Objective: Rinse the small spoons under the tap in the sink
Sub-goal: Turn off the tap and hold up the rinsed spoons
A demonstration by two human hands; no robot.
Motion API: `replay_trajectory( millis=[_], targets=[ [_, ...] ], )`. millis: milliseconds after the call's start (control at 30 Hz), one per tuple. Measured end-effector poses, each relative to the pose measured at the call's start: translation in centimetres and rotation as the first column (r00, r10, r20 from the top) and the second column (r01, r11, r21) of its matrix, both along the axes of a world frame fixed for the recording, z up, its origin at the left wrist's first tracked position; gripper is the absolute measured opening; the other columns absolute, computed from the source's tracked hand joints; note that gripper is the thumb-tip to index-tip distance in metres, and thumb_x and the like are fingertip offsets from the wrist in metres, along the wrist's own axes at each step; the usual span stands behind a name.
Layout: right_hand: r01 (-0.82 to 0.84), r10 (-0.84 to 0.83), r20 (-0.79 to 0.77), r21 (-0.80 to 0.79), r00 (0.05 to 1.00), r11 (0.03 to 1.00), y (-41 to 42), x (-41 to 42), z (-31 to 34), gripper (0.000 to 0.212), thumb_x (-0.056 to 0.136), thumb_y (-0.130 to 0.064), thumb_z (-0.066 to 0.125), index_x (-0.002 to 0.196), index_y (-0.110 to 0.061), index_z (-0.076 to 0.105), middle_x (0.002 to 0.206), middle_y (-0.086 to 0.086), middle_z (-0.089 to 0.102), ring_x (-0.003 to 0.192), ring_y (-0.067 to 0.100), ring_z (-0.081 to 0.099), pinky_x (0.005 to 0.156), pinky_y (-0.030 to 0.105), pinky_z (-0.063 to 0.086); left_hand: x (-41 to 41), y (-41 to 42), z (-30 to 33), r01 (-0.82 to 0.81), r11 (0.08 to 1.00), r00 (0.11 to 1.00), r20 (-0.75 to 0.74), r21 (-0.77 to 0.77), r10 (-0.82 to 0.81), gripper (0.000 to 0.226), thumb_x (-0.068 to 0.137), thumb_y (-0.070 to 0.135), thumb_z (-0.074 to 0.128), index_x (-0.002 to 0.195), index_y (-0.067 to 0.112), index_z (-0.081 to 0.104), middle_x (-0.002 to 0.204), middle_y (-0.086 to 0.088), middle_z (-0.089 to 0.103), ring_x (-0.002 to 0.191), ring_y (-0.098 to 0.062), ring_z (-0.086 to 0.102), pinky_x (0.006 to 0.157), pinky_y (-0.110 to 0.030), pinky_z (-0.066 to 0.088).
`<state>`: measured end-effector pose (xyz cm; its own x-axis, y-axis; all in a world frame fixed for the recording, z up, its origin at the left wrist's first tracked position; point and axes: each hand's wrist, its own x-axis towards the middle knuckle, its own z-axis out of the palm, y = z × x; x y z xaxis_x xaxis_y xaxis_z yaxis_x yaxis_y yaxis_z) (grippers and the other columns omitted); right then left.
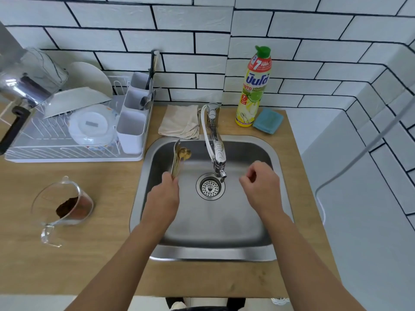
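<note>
Head camera looks down on the square stainless-steel sink (258, 245), set in a wooden counter. Over the sink's left half, the left hand (164, 198) has its fingers curled tight round the handles of a bunch of small gold-coloured spoons (180, 157), whose bowls point away toward the sink's far-left corner, off to the left of the spout. Over the sink's right half, the right hand (261, 187) hangs with loosely curled fingers, holding nothing. Between the hands lies the round metal drain strainer (210, 187), and the chrome tap (216, 144) reaches over it from the sink's far rim.
</note>
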<state>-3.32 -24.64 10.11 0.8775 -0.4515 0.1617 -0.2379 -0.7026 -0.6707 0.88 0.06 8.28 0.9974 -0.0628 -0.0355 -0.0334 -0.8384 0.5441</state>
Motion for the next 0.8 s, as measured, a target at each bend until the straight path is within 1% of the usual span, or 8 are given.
replay_trajectory(
  millis=[67, 167, 300, 400, 467, 567, 667, 800],
  targets=[
    [-0.074, 0.082, -0.13, 0.058, 0.988, 0.996, -0.1, -0.2, 0.2, 0.012, 0.082, -0.006, 0.07, 0.09, -0.012, 0.063, 0.094, 0.007, 0.067, 0.08, 0.025, 0.061, 0.067, 0.026, 0.048, 0.2, -0.2, 0.0, 0.016, 0.998, 0.994, -0.111, 0.053, -0.01, 0.017, 0.107, 0.029, 0.037, 0.094, 0.021, 0.042, 0.073, -0.001, 0.061, 0.058, -0.018, 0.06, 0.051, -0.033, 0.045],
    [-0.281, 0.26, -0.712, 0.092, 0.652, 0.955, -0.2, -1.0, -1.1, 0.061, 0.088, -0.023, 0.079, 0.142, -0.01, 0.053, 0.145, 0.016, 0.053, 0.126, 0.032, 0.058, 0.101, 0.034, 0.048, 0.7, -0.2, 0.3, 0.126, 0.932, 0.87, -0.489, 0.341, 0.061, 0.023, 0.104, 0.014, 0.044, 0.119, 0.003, 0.058, 0.104, -0.013, 0.065, 0.089, -0.026, 0.064, 0.073, -0.031, 0.048],
    [-0.074, 0.067, -0.217, -0.023, 0.974, 0.997, 0.0, -0.3, -0.5, 0.016, 0.087, -0.013, 0.072, 0.086, -0.015, 0.056, 0.088, -0.002, 0.054, 0.079, 0.022, 0.057, 0.068, 0.033, 0.042, 0.2, 0.0, 0.6, 0.027, 0.995, 0.992, -0.129, 0.099, -0.015, 0.021, 0.107, 0.029, 0.036, 0.095, 0.014, 0.043, 0.081, -0.008, 0.064, 0.064, -0.023, 0.058, 0.061, -0.041, 0.051],
    [-0.022, 0.026, 0.087, -0.037, 0.996, 0.999, -0.3, -0.5, -0.1, 0.024, 0.082, 0.0, 0.065, 0.074, -0.015, 0.048, 0.073, -0.003, 0.048, 0.067, 0.017, 0.047, 0.058, 0.02, 0.035, -0.9, 0.3, 0.3, -0.008, 0.999, 0.994, 0.112, -0.041, 0.013, 0.025, 0.104, 0.036, 0.031, 0.088, 0.017, 0.035, 0.061, 0.001, 0.051, 0.05, -0.018, 0.051, 0.048, -0.034, 0.042],
    [-0.102, 0.107, -0.203, 0.034, 0.973, 0.994, -0.5, -0.7, -0.2, 0.011, 0.086, -0.007, 0.069, 0.092, -0.012, 0.062, 0.089, 0.003, 0.063, 0.082, 0.024, 0.06, 0.068, 0.015, 0.043, -0.1, 0.4, -0.7, 0.088, 0.978, 0.984, -0.169, 0.189, -0.056, 0.021, 0.106, 0.027, 0.035, 0.101, 0.012, 0.05, 0.079, -0.006, 0.065, 0.068, -0.024, 0.065, 0.058, -0.036, 0.051],
    [-0.168, 0.23, -0.713, 0.159, 0.663, 0.973, -0.5, -1.5, -2.1, 0.06, 0.092, -0.042, 0.075, 0.14, -0.012, 0.055, 0.135, 0.013, 0.063, 0.121, 0.03, 0.062, 0.101, 0.036, 0.05, 0.6, 0.3, -0.8, 0.272, 0.879, 0.85, -0.526, 0.393, -0.028, 0.031, 0.105, 0.017, 0.039, 0.118, 0.0, 0.062, 0.116, -0.017, 0.068, 0.107, -0.033, 0.065, 0.077, -0.032, 0.045],
    [0.036, 0.24, -0.638, 0.388, 0.732, 0.921, 0.4, -1.5, -2.5, 0.057, 0.085, -0.068, 0.069, 0.113, -0.019, 0.069, 0.119, 0.002, 0.07, 0.107, 0.019, 0.067, 0.095, 0.036, 0.051, 0.7, -0.7, 0.0, 0.243, 0.946, 0.843, -0.529, 0.214, -0.096, 0.033, 0.107, 0.027, 0.04, 0.111, 0.002, 0.06, 0.106, -0.017, 0.067, 0.097, -0.033, 0.066, 0.076, -0.037, 0.049],
    [0.165, 0.438, -0.572, 0.718, 0.693, 0.676, 2.4, -1.3, -2.4, 0.063, 0.081, -0.082, 0.059, 0.105, -0.027, 0.077, 0.117, -0.015, 0.071, 0.087, 0.009, 0.055, 0.081, 0.03, 0.038, -0.6, -3.0, 2.4, -0.042, 0.889, 0.723, -0.628, -0.456, -0.287, 0.028, 0.107, 0.031, 0.043, 0.099, 0.008, 0.057, 0.071, -0.002, 0.053, 0.055, -0.009, 0.048, 0.054, -0.026, 0.044]
  ],
)
